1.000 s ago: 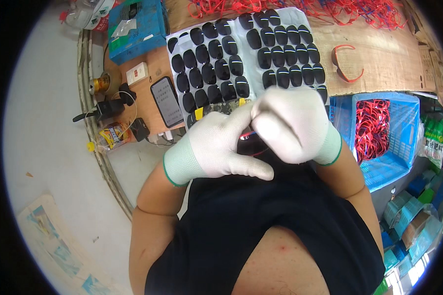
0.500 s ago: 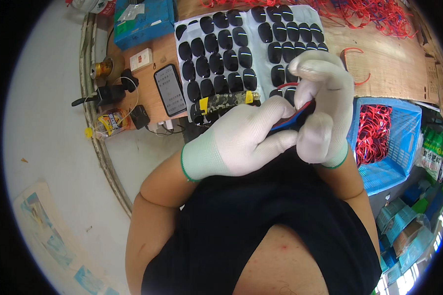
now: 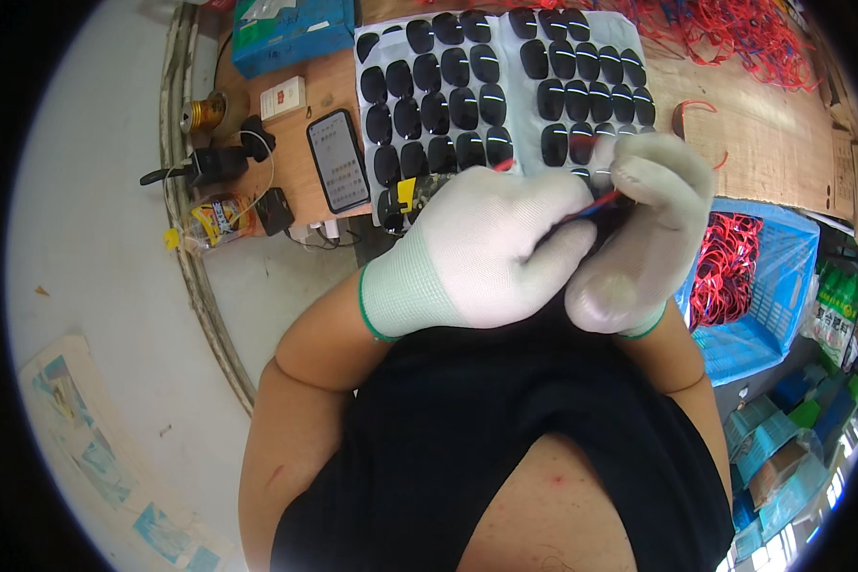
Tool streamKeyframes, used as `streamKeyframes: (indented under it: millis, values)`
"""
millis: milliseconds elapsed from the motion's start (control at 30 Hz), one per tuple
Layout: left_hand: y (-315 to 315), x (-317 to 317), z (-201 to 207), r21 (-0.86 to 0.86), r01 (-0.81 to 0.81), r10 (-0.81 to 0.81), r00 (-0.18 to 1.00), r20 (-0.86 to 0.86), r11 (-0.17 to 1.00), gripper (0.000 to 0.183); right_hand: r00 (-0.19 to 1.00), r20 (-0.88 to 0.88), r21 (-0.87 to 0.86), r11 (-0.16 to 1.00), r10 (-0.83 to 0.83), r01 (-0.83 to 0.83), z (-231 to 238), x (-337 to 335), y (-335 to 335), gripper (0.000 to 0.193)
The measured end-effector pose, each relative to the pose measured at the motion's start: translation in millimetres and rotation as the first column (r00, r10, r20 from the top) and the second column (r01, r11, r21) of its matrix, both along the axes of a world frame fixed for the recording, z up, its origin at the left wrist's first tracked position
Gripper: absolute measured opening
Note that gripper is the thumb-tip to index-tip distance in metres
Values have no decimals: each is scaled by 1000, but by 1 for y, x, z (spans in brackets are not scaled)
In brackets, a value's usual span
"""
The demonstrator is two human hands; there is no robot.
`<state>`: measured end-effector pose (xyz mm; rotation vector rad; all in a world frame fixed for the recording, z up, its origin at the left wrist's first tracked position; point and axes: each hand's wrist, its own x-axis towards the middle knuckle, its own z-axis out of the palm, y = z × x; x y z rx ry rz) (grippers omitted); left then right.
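Both my hands wear white knit gloves with green cuffs and meet in front of my chest. Between them is a thin red-and-blue eyeglass frame (image 3: 596,206), mostly covered by the fingers. My left hand (image 3: 496,248) is closed, pinching the frame between thumb and fingers. My right hand (image 3: 653,224) curls around the other side, its fingers bent in on the frame. Whether a lens sits in the frame is hidden. Just beyond the hands, dark sunglass lenses (image 3: 462,108) lie in rows on a white sheet (image 3: 520,95).
A camouflage-patterned object with yellow tape (image 3: 407,196) lies near my left hand. Farther left are a phone (image 3: 338,162), a small white box (image 3: 282,98) and a blue box (image 3: 296,38). Red frames fill a blue crate (image 3: 767,286) at right; more red strands (image 3: 734,43) pile up behind.
Both hands have shifted slightly right in view. My right hand's fingers have curled lower and closer to the left hand, and less of the frame shows.
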<state>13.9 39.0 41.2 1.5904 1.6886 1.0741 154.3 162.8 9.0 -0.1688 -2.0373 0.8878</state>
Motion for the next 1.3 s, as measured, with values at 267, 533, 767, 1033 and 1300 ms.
streamKeyframes:
  millis: [267, 533, 767, 1033, 1300]
  values:
    - [-19, -6, -12, -132, -98, 162, 708, 687, 986, 17, 938, 225, -871, 487, 265, 71, 9, 0, -3, 22]
    - [-16, -10, -15, -232, -46, 205, 655, 728, 972, 16, 930, 6, -997, 75, 367, -23, 14, -2, -11, 20]
    - [-18, -1, -8, -247, -116, 262, 644, 719, 962, 21, 872, 154, -930, 366, 465, -31, 33, -4, -5, 14]
    - [-9, 0, 0, -255, -207, 314, 793, 523, 945, 30, 867, 297, -829, 559, 400, 26, 33, 3, -5, 16]
    - [-6, 22, 6, 97, -346, 352, 935, -54, 933, 35, 831, 172, -937, 348, 528, -27, 27, 4, 7, 19]
